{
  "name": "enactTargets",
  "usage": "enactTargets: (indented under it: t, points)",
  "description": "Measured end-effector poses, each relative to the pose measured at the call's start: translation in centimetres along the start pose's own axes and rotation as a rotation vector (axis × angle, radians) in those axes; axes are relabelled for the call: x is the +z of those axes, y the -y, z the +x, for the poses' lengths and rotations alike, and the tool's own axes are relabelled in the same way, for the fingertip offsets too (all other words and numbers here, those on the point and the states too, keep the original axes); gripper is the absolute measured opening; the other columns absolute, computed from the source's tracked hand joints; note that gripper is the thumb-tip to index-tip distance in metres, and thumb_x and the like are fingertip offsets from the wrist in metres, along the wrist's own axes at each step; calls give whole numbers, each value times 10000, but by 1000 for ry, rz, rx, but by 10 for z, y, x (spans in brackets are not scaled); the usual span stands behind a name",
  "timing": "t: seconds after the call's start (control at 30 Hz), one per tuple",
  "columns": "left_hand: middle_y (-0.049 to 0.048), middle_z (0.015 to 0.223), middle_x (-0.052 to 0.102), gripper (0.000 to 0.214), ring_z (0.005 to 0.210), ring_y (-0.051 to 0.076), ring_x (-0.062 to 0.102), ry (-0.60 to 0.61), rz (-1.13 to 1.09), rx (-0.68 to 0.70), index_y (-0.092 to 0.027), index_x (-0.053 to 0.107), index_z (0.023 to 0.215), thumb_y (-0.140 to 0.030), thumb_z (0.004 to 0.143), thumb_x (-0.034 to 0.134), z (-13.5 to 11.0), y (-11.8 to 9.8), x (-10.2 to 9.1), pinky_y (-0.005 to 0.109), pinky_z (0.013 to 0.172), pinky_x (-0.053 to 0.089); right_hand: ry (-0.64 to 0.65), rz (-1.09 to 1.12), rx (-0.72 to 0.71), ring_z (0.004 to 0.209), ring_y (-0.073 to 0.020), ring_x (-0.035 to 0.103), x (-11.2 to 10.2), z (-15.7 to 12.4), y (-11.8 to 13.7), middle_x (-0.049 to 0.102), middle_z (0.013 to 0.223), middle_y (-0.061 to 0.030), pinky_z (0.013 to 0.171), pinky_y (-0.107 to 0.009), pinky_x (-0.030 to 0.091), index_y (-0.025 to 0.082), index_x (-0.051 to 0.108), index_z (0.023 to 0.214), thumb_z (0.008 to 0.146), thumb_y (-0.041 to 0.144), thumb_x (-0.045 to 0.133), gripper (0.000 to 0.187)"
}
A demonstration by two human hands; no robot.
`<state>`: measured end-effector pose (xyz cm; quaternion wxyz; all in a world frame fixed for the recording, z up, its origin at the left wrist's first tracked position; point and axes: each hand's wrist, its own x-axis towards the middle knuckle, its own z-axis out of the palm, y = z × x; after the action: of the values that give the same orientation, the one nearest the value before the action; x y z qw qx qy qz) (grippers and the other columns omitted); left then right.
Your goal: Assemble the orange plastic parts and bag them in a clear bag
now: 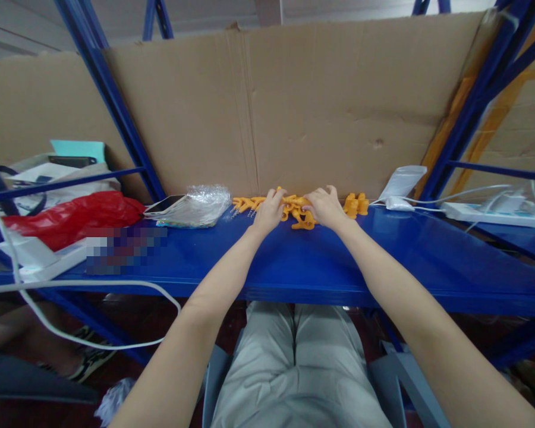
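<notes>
Pants [294, 368] closest, below blue shelf [307, 261]. L→R at shelf's back: L hand [270, 210], orange pcs [304, 222], R hand [326, 208]; both hands curl over pcs, actual grip can't tell. Prob. mid-arranging; next move calls for sure pinch on 1 pc.

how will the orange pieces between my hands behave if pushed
The orange pieces would likely snag on each other rather than roll, given their bunched, irregular shapes; their crisp outlines suggest they are probably stiff.
</notes>
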<state>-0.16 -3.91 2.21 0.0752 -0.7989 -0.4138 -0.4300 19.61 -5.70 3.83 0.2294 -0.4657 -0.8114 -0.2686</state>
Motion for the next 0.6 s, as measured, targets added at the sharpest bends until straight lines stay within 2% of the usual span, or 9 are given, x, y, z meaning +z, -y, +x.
enactTargets:
  t: [0.23,0.5,0.6]
  points:
    - [82,1076,600,305,1085,221,584,32,-51,-46,-177,556,1081,-43,811,511,3,2,0,402,1007,463,-60,-53,-61,1023,-291,552,5,0,1,713,1011,-158,1029,-533,249,140,665,1050,955,237,462,244]
    - [89,1073,645,269,1060,210,611,87,-98,-157,-184,537,981,-24,769,580,3,0,4,386,984,466,-20,-64,-67,1064,-289,517,8,-1,1,703,1028,-140,1073,-563,209,165,653,1060,949,226,488,208]
    - [62,945,676,273,905,190,651,144,-186,-255,-191,524,960,-30,757,609,3,-4,2,356,884,509,-9,-66,-81,1074,-294,501,8,-2,1,697,1044,-149,1062,-558,222,158,651,1072,951,228,479,221]
